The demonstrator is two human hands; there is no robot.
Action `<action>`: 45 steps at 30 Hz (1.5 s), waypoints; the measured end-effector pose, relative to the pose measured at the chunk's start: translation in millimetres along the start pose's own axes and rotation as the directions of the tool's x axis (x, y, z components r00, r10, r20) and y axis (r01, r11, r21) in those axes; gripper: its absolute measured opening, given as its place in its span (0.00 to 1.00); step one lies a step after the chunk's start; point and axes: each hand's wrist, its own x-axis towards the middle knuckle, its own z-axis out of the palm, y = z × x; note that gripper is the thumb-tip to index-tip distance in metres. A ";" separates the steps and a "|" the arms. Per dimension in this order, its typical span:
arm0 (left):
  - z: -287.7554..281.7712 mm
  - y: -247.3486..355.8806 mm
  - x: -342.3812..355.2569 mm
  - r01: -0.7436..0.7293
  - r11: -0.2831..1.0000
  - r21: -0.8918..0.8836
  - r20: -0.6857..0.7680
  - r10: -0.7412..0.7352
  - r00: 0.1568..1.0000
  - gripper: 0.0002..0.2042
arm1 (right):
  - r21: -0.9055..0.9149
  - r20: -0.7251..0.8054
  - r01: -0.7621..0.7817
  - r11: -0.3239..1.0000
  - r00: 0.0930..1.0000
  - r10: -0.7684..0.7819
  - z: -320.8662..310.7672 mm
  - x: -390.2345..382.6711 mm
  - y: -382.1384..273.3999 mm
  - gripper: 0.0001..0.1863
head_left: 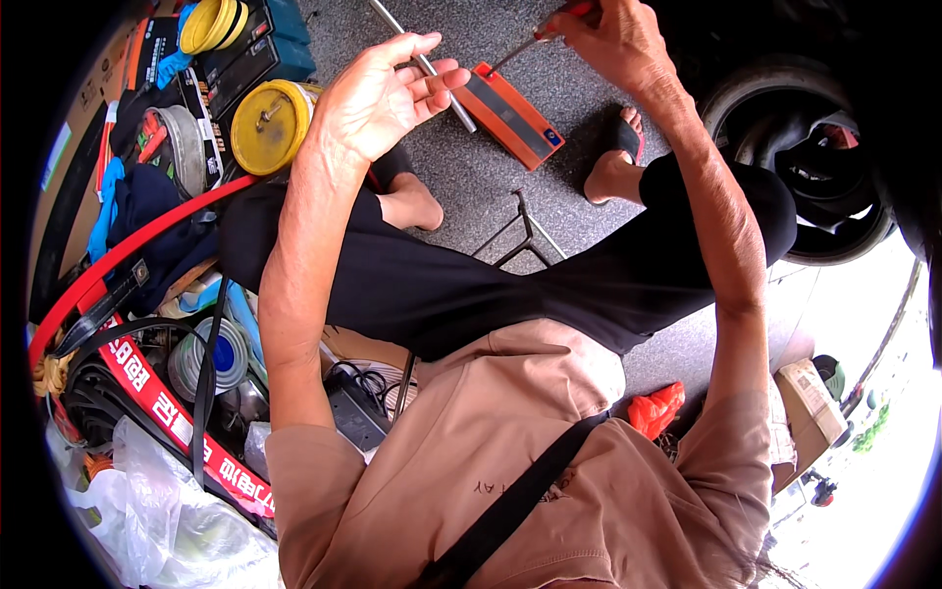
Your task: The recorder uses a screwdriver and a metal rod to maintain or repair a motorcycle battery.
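My left hand (378, 103) is raised palm up, its fingers apart and slightly curled with nothing visibly gripped. Behind those fingers a silver metal rod (461, 113) runs diagonally; whether they touch it I cannot tell. My right hand (618, 49) grips a red-handled screwdriver (520, 51), whose thin shaft reaches down to the upper end of an orange rectangular block (530, 135) with a dark grey stripe. The block rests on the speckled grey floor (500, 187) between my bare feet in dark sandals.
At left are yellow lidded tubs (260, 133), tools, a red banner strip (137, 363), cables and plastic bags (167, 501). A black stand (525, 240) is before me. Tires (770, 108) lie at right, with a cardboard box (810, 417) and an orange bag (653, 407) lower down.
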 end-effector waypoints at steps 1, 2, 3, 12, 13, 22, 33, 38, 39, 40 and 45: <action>0.3 0.0 0.5 -0.004 1.000 0.001 0.004 0.004 1.000 0.16 | -0.001 -0.002 -0.001 1.000 1.000 0.001 -0.3 1.0 6.9 0.10; 1.0 0.0 1.1 -0.008 1.000 0.003 0.008 0.008 1.000 0.16 | 0.052 -0.004 -0.027 0.998 1.000 0.027 -0.7 1.4 13.8 0.09; 0.4 -0.1 0.7 -0.008 1.000 0.002 0.006 0.008 1.000 0.16 | 0.108 0.000 -0.052 0.993 0.999 0.052 0.5 1.8 12.1 0.09; 0.1 -0.7 1.6 0.017 1.000 -0.010 -0.004 -0.017 1.000 0.16 | -0.068 0.093 0.050 0.996 0.995 -0.044 -3.9 -9.2 -16.9 0.09; -0.7 -1.1 1.5 0.021 1.000 -0.007 -0.018 -0.021 1.000 0.16 | -0.119 0.103 0.124 0.985 0.988 -0.112 -5.1 -11.4 -22.7 0.09; 0.8 -0.4 1.5 0.038 0.999 0.002 -0.009 -0.038 0.999 0.16 | -0.357 0.195 0.264 0.896 0.959 -0.205 13.0 -11.1 -31.4 0.09; -3.8 -1.6 3.4 0.061 0.998 -0.025 0.009 -0.061 0.998 0.15 | -0.432 0.137 0.567 0.701 0.810 -0.570 37.9 -0.2 -35.7 0.14; -2.3 -3.0 2.9 0.043 0.999 0.001 -0.020 -0.043 0.999 0.16 | -0.576 0.209 0.479 0.662 0.869 -0.448 38.7 8.8 -41.0 0.10; -3.9 -2.8 2.2 0.040 0.999 -0.002 -0.021 -0.040 0.999 0.16 | -0.575 0.212 0.483 0.660 0.867 -0.450 38.7 9.0 -42.6 0.10; -5.8 -2.6 2.1 0.033 0.999 0.008 -0.019 -0.033 0.999 0.16 | -0.565 0.226 0.434 0.702 0.899 -0.374 37.9 8.8 -44.0 0.10; -9.4 -6.0 5.9 0.020 0.995 0.098 -0.058 -0.015 0.998 0.17 | -0.493 0.188 0.504 0.709 0.858 -0.478 31.1 3.9 -35.5 0.12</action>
